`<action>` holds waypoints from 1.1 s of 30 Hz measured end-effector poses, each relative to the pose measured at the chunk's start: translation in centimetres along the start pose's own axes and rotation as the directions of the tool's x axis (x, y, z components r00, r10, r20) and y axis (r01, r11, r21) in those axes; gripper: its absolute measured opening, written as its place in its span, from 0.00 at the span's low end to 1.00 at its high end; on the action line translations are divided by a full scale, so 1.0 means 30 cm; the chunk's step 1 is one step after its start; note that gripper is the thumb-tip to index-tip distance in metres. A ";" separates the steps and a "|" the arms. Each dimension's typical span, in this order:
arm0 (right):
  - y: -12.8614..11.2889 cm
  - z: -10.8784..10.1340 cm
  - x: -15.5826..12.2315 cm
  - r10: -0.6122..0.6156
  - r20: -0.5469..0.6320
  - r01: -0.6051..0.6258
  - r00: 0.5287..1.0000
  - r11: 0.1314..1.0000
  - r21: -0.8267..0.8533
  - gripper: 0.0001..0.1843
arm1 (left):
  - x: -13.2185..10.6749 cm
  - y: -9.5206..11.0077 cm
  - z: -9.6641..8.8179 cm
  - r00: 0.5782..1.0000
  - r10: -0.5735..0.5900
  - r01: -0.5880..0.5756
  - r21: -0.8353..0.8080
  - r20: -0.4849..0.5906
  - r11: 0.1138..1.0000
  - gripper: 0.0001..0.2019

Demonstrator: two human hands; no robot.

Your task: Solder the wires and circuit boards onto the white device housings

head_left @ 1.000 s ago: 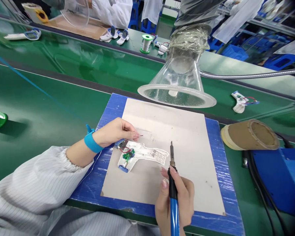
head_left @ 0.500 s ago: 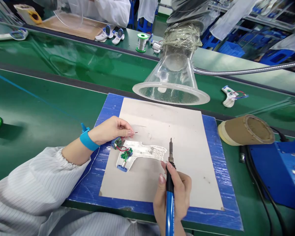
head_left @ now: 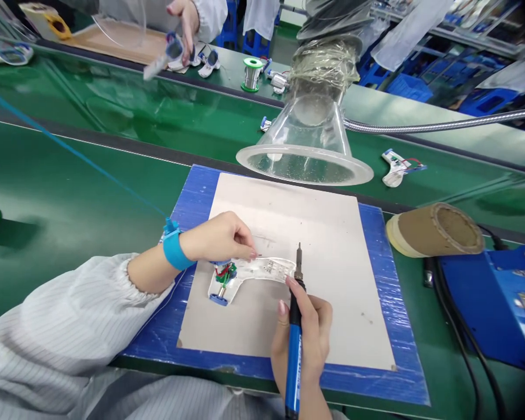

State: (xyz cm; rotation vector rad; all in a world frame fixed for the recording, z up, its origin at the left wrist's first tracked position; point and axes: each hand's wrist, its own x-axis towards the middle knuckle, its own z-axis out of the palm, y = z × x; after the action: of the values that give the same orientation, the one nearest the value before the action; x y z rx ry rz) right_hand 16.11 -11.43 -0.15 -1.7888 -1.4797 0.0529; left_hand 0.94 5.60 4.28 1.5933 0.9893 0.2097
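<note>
My left hand [head_left: 234, 239], with a blue wrist strap [head_left: 175, 248], pinches a thin solder wire [head_left: 259, 255] over a white gun-shaped plastic housing half [head_left: 254, 269]. A strand of it runs from below the wrist along my sleeve. The housing lies on the white sheet, its handle to the right. At its left end sit a green circuit board [head_left: 227, 273], red and green wires and a blue end piece [head_left: 219, 299]; my left hand partly covers these. My right hand [head_left: 308, 332] grips a blue-handled soldering iron [head_left: 294, 350], tip pointing up and away, just right of the housing handle.
A clear fume hood [head_left: 304, 157] hangs over the far edge of the blue-bordered mat [head_left: 402, 326]. On the right are a brown cardboard roll [head_left: 433, 230] and a blue box [head_left: 485, 309] with black cables. Another housing [head_left: 394, 168] lies beyond; a co-worker's hand [head_left: 186, 26] holds one across the bench.
My left hand has moved right and slightly nearer, over the housing. The soldering iron has shifted slightly left. Across the bench, a co-worker's hand has appeared with a housing; the distant housing has slid left.
</note>
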 end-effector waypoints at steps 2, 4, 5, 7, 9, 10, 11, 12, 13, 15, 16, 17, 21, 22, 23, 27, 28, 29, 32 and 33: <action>0.000 -0.001 0.001 0.003 -0.002 -0.003 1.000 1.000 -0.008 0.16 | 0.008 0.009 0.015 1.000 0.009 -0.009 0.092 0.008 0.996 0.04; 0.001 -0.002 0.002 -0.002 -0.004 0.002 1.000 1.000 -0.013 0.16 | 0.009 0.015 0.029 1.000 0.017 -0.015 0.173 -0.014 0.985 0.05; 0.003 -0.002 0.003 -0.007 -0.006 0.007 1.000 1.000 -0.014 0.17 | 0.007 0.018 0.036 0.999 0.027 -0.019 0.208 -0.032 0.978 0.05; 0.006 -0.001 0.004 -0.023 -0.010 0.023 1.000 1.000 -0.019 0.17 | 0.000 0.026 0.050 0.997 0.049 -0.031 0.267 -0.063 0.963 0.06; 0.012 0.000 0.006 -0.041 -0.021 0.040 0.999 0.999 -0.033 0.17 | -0.009 0.035 0.066 0.995 0.056 -0.025 0.328 -0.087 0.944 0.06; 0.016 0.001 0.007 -0.054 -0.027 0.053 0.998 0.998 -0.042 0.17 | -0.013 0.039 0.075 0.994 0.050 -0.013 0.357 -0.094 0.934 0.06; 0.020 0.002 0.007 -0.074 -0.031 0.073 0.997 0.996 -0.046 0.18 | -0.016 0.043 0.084 0.994 0.040 0.001 0.385 -0.100 0.923 0.07; 0.025 0.003 0.007 -0.097 -0.034 0.095 0.995 0.994 -0.045 0.19 | -0.020 0.046 0.093 0.994 0.033 0.013 0.410 -0.107 0.912 0.07; 0.031 0.004 0.007 -0.118 -0.035 0.117 0.992 0.992 -0.038 0.20 | -0.023 0.049 0.101 0.993 0.034 0.018 0.433 -0.112 0.901 0.07; 0.039 0.005 0.006 -0.144 -0.033 0.143 0.989 0.989 -0.021 0.22 | -0.029 0.051 0.111 0.991 0.058 0.006 0.472 -0.122 0.882 0.07; 0.042 0.005 0.006 -0.144 -0.034 0.143 0.989 0.990 -0.019 0.23 | -0.032 0.052 0.114 0.989 0.077 -0.006 0.490 -0.126 0.872 0.07; 0.044 0.005 0.007 -0.139 -0.032 0.138 0.990 0.990 -0.024 0.24 | -0.036 0.053 0.114 0.987 0.093 -0.016 0.504 -0.128 0.864 0.07; 0.042 -0.003 0.006 -0.181 -0.091 0.181 0.979 0.983 -0.006 0.23 | -0.045 0.058 0.105 0.990 0.079 -0.007 0.521 -0.117 0.854 0.08; 0.040 -0.008 0.004 -0.186 -0.115 0.189 0.976 0.982 0.012 0.23 | -0.045 0.059 0.102 0.991 0.070 0.000 0.520 -0.116 0.854 0.08; 0.040 -0.014 -0.001 -0.186 -0.137 0.192 0.973 0.981 0.032 0.23 | -0.044 0.060 0.100 0.991 0.063 0.007 0.519 -0.117 0.854 0.08; 0.043 -0.037 -0.027 -0.130 -0.193 0.161 0.972 0.975 0.153 0.19 | -0.032 0.053 0.096 0.991 0.064 0.006 0.520 -0.116 0.854 0.07; 0.045 -0.039 -0.034 -0.117 -0.211 0.157 0.971 0.969 0.188 0.17 | -0.028 0.051 0.096 0.992 0.066 -0.001 0.517 -0.107 0.856 0.07; 0.046 -0.040 -0.038 -0.108 -0.224 0.157 0.969 0.964 0.215 0.15 | -0.024 0.048 0.095 0.993 0.068 -0.008 0.513 -0.098 0.859 0.07; 0.050 -0.036 -0.044 -0.142 -0.236 0.198 0.961 0.952 0.235 0.13 | -0.017 0.043 0.095 0.995 0.064 -0.015 0.505 -0.079 0.863 0.07; 0.051 -0.034 -0.044 -0.163 -0.240 0.219 0.957 0.948 0.231 0.14 | -0.016 0.041 0.095 0.995 0.063 -0.014 0.505 -0.080 0.863 0.07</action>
State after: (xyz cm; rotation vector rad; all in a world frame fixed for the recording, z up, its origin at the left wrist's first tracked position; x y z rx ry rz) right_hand 17.44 -13.10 -0.92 -1.3907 -1.4117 -0.0481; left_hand 3.00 3.28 4.71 2.0996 1.1476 0.0508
